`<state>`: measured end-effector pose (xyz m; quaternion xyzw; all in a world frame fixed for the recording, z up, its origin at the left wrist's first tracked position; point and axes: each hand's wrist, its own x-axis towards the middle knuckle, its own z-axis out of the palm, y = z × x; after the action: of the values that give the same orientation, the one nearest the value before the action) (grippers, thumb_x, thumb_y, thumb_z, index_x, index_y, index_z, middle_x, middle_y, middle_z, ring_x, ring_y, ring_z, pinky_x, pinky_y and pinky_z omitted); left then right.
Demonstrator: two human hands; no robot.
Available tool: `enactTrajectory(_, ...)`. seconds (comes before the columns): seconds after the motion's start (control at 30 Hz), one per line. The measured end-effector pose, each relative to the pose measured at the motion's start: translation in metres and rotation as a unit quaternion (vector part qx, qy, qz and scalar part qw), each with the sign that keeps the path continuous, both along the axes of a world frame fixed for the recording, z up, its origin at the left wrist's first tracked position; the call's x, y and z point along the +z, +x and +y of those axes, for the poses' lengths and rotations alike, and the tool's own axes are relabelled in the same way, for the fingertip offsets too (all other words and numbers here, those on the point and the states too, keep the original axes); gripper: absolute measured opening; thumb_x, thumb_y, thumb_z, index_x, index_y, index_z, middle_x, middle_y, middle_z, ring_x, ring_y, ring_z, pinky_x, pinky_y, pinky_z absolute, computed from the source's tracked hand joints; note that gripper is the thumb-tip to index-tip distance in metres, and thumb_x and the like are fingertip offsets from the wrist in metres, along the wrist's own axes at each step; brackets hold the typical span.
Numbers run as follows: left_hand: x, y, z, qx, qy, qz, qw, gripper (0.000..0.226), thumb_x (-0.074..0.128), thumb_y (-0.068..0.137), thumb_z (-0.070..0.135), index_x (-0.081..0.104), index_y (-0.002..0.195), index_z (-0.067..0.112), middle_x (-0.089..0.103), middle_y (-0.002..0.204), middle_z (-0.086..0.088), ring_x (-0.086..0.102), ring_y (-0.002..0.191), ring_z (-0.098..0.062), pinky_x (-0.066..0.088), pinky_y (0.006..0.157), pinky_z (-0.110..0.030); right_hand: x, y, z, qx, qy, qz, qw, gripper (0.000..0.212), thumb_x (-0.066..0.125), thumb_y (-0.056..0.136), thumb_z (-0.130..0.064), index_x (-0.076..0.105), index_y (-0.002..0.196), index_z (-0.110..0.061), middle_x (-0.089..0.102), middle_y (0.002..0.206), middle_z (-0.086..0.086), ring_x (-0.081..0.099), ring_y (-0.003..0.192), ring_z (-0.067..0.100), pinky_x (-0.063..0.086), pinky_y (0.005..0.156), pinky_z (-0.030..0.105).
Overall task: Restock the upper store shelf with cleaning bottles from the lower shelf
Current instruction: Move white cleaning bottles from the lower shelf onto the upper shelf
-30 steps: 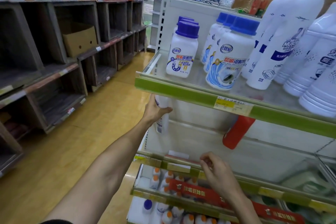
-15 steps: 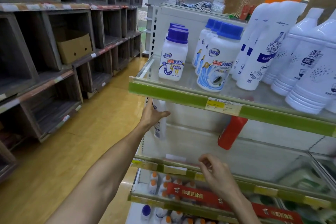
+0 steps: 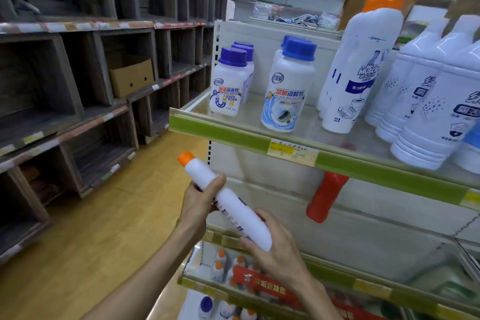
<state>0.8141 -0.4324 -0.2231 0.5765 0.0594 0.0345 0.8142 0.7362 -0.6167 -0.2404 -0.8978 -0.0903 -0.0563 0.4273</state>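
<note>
A white cleaning bottle with an orange cap (image 3: 228,202) lies tilted in front of the shelving, cap pointing up and left. My left hand (image 3: 201,205) grips its upper half; my right hand (image 3: 276,249) holds its base. Above, the upper shelf with a green edge strip (image 3: 233,136) carries purple-capped jars (image 3: 228,86), blue-capped jars (image 3: 285,91), tall orange-capped white bottles (image 3: 363,67) and plain white bottles (image 3: 436,101). The lower shelf (image 3: 337,271) holds a red bottle (image 3: 324,196) leaning back.
Below, further shelves hold several small orange-capped and blue-capped bottles (image 3: 220,265) behind a red banner (image 3: 262,287). Dark wooden cubby shelving (image 3: 78,86) with a cardboard box (image 3: 131,78) lines the left side of the wooden-floored aisle (image 3: 91,228).
My left hand has pulled the white bottle out from under the upper shelf into the aisle and tilted it. My right hand rose from the lower shelf edge and took hold of its base.
</note>
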Motion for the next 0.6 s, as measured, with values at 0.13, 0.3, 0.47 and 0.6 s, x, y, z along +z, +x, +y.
enactTrajectory(0.13, 0.044, -0.038, -0.019, 0.045, 0.026, -0.064, 0.997, 0.078, 0.079, 0.057, 0.054, 0.06, 0.112, 0.003, 0.07, 0.101, -0.017, 0.071, 0.083, -0.022, 0.06, 0.065, -0.032, 0.012, -0.014, -0.015, 0.033, 0.038, -0.094, 0.994, 0.057, 0.074, 0.083, -0.048, 0.041, 0.129, -0.047, 0.052, 0.121, -0.024, 0.055, 0.109, -0.005, 0.049, 0.081, 0.008)
enactTrajectory(0.3, 0.104, -0.065, -0.056, 0.054, -0.022, -0.138, 0.989, 0.055, 0.078, 0.073, 0.053, 0.061, 0.104, 0.01, 0.072, 0.082, -0.004, 0.072, 0.081, -0.03, 0.06, 0.077, -0.049, 0.054, -0.043, -0.039, 0.052, 0.207, -0.078, 0.974, 0.044, 0.074, 0.075, -0.058, 0.06, 0.116, -0.054, 0.07, 0.108, -0.019, 0.071, 0.091, 0.008, 0.058, 0.07, 0.023)
enactTrajectory(0.47, 0.15, -0.085, -0.099, -0.015, -0.059, -0.166, 0.984, 0.058, 0.058, 0.084, 0.051, 0.061, 0.117, 0.002, 0.075, 0.09, -0.016, 0.075, 0.08, -0.03, 0.062, 0.076, -0.047, 0.083, -0.068, -0.071, 0.18, 0.487, 0.085, 0.85, 0.065, 0.077, 0.073, -0.058, 0.07, 0.113, -0.008, 0.07, 0.097, 0.034, 0.067, 0.058, 0.031, 0.054, 0.048, 0.031)
enactTrajectory(0.6, 0.164, -0.097, -0.131, -0.041, -0.061, -0.166, 0.983, 0.065, 0.052, 0.086, 0.054, 0.065, 0.115, -0.003, 0.073, 0.093, -0.033, 0.073, 0.08, -0.038, 0.062, 0.073, -0.044, 0.091, -0.078, -0.091, 0.194, 0.528, 0.106, 0.82, 0.071, 0.079, 0.07, -0.059, 0.07, 0.108, 0.0, 0.066, 0.091, 0.038, 0.063, 0.05, 0.032, 0.049, 0.04, 0.028)
